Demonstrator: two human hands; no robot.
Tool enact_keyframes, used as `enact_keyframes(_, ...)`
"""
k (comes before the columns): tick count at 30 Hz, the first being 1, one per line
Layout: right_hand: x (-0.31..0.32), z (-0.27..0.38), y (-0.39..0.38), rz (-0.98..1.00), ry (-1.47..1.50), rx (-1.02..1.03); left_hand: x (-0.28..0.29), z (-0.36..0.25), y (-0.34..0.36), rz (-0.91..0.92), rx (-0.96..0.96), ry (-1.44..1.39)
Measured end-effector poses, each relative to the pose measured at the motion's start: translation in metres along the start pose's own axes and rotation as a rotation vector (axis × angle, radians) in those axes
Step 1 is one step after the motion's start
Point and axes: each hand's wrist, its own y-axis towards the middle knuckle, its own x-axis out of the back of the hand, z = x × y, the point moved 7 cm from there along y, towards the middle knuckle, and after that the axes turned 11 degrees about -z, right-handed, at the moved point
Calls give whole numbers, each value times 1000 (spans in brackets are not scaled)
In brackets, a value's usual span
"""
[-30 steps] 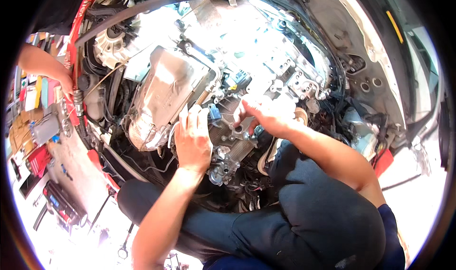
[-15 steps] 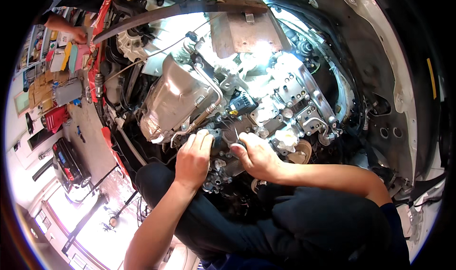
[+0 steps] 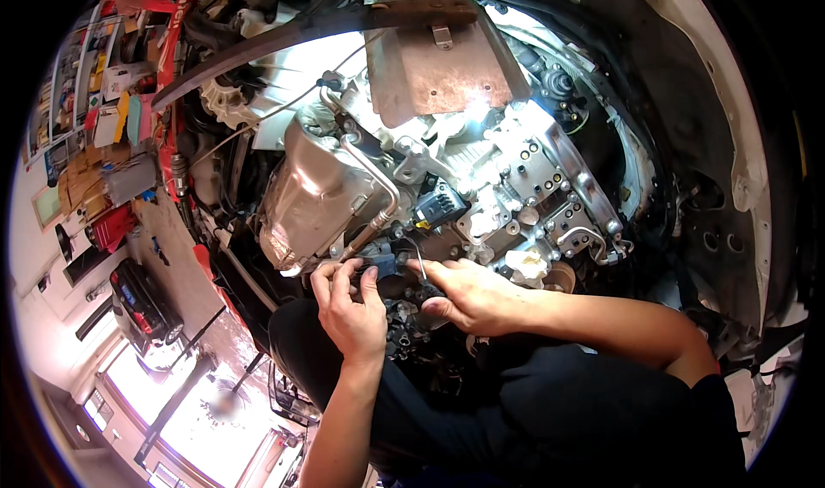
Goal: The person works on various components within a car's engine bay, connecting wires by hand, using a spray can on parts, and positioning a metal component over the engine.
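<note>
In my right hand [image 3: 475,299] is a thin metal pick [image 3: 420,254] with a bent tip and a dark handle, gripped between thumb and fingers. The pick points up toward the engine's middle. My left hand [image 3: 354,312] is beside it, thumb and fingers curled but apart, with nothing visible between them. Its fingertips are close to a grey-blue block [image 3: 378,258] on the engine; whether they touch it I cannot tell. Above lies a black module with a yellow clip [image 3: 440,204]. A crumpled white wad [image 3: 527,266] sits beyond my right wrist.
A silver heat shield [image 3: 320,174] covers the engine's left part, and a brown metal plate [image 3: 443,67] stands at the back. A dark curved bar [image 3: 258,50] crosses the bay. Shelves and a dark car [image 3: 142,308] are off to the left. My knees flank the near side.
My left hand has dropped slightly, its fingers loosening apart. My right hand has lowered and turned, showing more of the pick. The whole view has shifted a little.
</note>
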Motion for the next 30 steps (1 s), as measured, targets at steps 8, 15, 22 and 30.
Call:
enact_keyframes(8, -6, 6, 3, 224, -589, -42, -2, 15, 5, -17, 114, -145)
enact_keyframes(15, -1, 24, 15, 38, -605, 202, -3, 28, 6, -69, 166, -250)
enact_keyframes(22, 17, -7, 26, -36, -108, 30, -16, 45, -4, 195, 508, -235)
enact_keyframes(30, 6, -20, 22, -85, -539, 179, -23, 27, -3, 118, 304, -578)
